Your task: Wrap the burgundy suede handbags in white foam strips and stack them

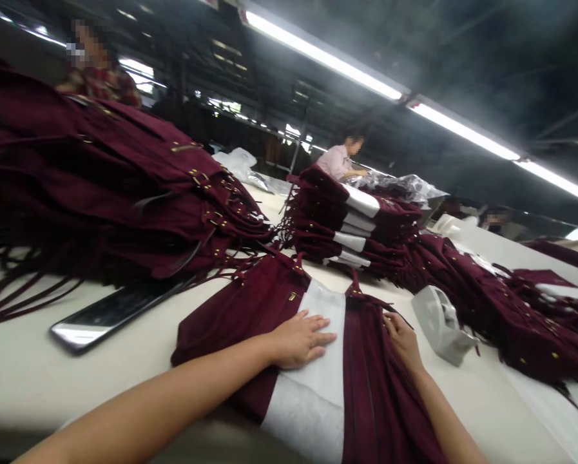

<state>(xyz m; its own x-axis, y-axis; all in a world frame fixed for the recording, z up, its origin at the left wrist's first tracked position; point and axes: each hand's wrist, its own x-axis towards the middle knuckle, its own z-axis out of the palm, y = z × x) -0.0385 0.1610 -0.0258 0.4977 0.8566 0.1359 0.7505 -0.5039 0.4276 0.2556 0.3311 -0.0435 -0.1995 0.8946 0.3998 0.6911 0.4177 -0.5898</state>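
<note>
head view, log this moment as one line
left hand: flat on white sheet | right hand: at maroon bag's edge | phone: on table, left of bag

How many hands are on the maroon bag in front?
2: the left hand lies flat on the white sheet across the maroon bag; the right hand holds the bag's right edge.

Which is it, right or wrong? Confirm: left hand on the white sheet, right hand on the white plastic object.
Wrong about the right hand: the head view shows it at the edge of the maroon bag. The left hand is indeed on the white sheet.
</note>
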